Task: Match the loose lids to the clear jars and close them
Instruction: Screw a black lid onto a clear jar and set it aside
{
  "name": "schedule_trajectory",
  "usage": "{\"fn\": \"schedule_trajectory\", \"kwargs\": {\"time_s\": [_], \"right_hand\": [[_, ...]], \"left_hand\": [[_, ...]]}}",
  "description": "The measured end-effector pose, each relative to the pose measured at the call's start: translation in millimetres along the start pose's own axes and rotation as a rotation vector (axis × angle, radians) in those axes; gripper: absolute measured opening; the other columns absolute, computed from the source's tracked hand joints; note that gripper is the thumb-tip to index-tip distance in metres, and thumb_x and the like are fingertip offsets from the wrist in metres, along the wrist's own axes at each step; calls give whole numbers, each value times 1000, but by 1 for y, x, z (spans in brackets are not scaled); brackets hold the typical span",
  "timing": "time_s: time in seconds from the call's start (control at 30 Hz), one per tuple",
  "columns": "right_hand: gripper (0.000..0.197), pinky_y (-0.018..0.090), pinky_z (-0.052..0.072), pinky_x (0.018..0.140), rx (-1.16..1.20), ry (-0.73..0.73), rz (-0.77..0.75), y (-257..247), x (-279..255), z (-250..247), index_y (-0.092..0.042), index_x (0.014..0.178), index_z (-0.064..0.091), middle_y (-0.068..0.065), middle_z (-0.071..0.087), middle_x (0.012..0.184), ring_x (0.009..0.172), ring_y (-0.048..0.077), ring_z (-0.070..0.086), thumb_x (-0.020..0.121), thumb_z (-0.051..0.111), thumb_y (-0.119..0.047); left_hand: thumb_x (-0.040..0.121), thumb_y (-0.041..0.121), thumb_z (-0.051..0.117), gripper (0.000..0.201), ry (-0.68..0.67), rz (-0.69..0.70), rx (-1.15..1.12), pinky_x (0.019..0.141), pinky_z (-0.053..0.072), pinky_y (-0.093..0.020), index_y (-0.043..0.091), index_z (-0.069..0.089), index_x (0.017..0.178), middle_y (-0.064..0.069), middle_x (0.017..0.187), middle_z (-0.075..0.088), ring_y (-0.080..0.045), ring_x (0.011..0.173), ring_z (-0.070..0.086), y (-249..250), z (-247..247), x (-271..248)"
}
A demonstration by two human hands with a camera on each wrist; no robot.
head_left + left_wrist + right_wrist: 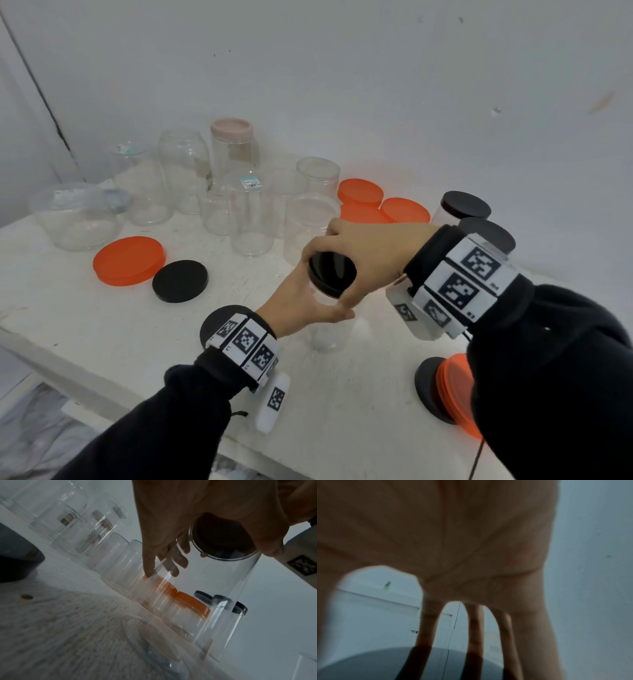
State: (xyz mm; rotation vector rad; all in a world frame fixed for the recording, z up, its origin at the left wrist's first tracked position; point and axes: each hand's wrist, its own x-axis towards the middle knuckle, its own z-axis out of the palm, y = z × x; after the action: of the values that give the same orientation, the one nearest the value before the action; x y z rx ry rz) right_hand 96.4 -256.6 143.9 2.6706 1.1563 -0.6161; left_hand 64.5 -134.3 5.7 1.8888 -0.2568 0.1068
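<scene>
A tall clear jar [327,337] stands near the table's front, and my left hand [301,305] is wrapped round its upper wall. A black lid [331,272] sits on its mouth, with my right hand [363,253] gripping it from above, fingers curled over the rim. In the left wrist view the clear jar [214,595] fills the middle, the black lid [221,540] at its top under my right hand [231,507]. The right wrist view shows my fingers [474,635] spread over the glossy black lid [368,666]. Loose lids lie about: a black lid [180,281] and an orange lid [129,260] at left.
Several open clear jars [251,212] cluster at the back, one with a pink lid [232,128], plus a clear bowl [77,216] at left. Orange lids [360,193] and two black-lidded jars [465,205] stand at right. A stack of black and orange lids [442,390] lies under my right forearm.
</scene>
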Motion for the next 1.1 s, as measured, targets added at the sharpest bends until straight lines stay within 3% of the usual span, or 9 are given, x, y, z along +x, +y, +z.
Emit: {"fn": "schedule_trajectory", "kwargs": {"time_s": [0.23, 0.33, 0.4, 0.5, 0.7, 0.8, 0.9, 1.0, 1.1], "right_hand": [[60, 28, 46, 60, -83, 273, 129, -9, 10, 8, -17, 108, 52, -4, 48, 76, 70, 14, 52, 74, 57, -66], [73, 31, 48, 73, -88, 159, 126, -3, 7, 5, -23, 129, 43, 0, 52, 103, 91, 19, 55, 75, 54, -71], [77, 36, 49, 89, 21, 5, 28, 2, 1, 0, -34, 139, 30, -1, 39, 125, 109, 21, 49, 75, 68, -54], [73, 35, 50, 86, 48, 46, -56, 3, 1, -3, -39, 132, 39, -2, 41, 115, 105, 19, 48, 70, 77, -37], [55, 26, 44, 57, -92, 276, 74, -9, 6, 7, -18, 109, 55, -6, 45, 74, 67, 11, 50, 75, 59, -61], [67, 27, 43, 60, -136, 241, 117, -7, 5, 8, -19, 121, 50, -3, 51, 84, 72, 13, 52, 77, 52, -69], [79, 36, 49, 87, -21, 1, 29, 3, 0, 3, -36, 141, 27, 0, 39, 125, 107, 22, 51, 75, 68, -53], [78, 35, 49, 87, 38, 39, -59, 7, 0, 2, -42, 136, 35, -1, 40, 116, 104, 20, 49, 70, 77, -37], [70, 28, 48, 75, 24, 197, -10, 5, 0, 5, -36, 130, 45, -4, 50, 102, 92, 15, 51, 68, 73, -53]], "left_hand": [[59, 27, 86, 89, -11, -41, -26, 81, 40, -3, 24, 32, 130, 16, 120, 49, 12, 107, 47, -2, 0, 0], [61, 22, 87, 87, -2, -33, -30, 82, 39, -2, 23, 34, 130, 19, 120, 47, 12, 108, 46, -3, 0, -1], [62, 20, 86, 86, 0, -9, -16, 82, 39, -2, 24, 35, 130, 17, 120, 49, 14, 107, 47, -2, 0, -1], [63, 16, 85, 86, 14, 5, -15, 81, 37, 0, 27, 32, 129, 20, 118, 48, 21, 105, 45, 0, -1, -1], [58, 27, 87, 90, -4, -30, -28, 80, 40, -2, 23, 32, 130, 18, 118, 49, 17, 105, 47, -1, 0, -1], [59, 27, 86, 91, 5, -34, -40, 81, 40, -4, 20, 33, 133, 20, 118, 48, 14, 106, 47, -2, 0, -2], [59, 28, 85, 89, 13, 2, -33, 82, 41, -5, 20, 36, 132, 14, 119, 52, 10, 107, 50, -2, 1, -2], [61, 19, 86, 87, 10, 6, -44, 82, 40, -5, 20, 36, 133, 12, 120, 53, 10, 108, 50, -1, 1, -2], [60, 17, 87, 88, 20, 6, -68, 81, 39, -3, 23, 35, 130, 15, 121, 51, 14, 108, 48, -3, 2, -2]]}}
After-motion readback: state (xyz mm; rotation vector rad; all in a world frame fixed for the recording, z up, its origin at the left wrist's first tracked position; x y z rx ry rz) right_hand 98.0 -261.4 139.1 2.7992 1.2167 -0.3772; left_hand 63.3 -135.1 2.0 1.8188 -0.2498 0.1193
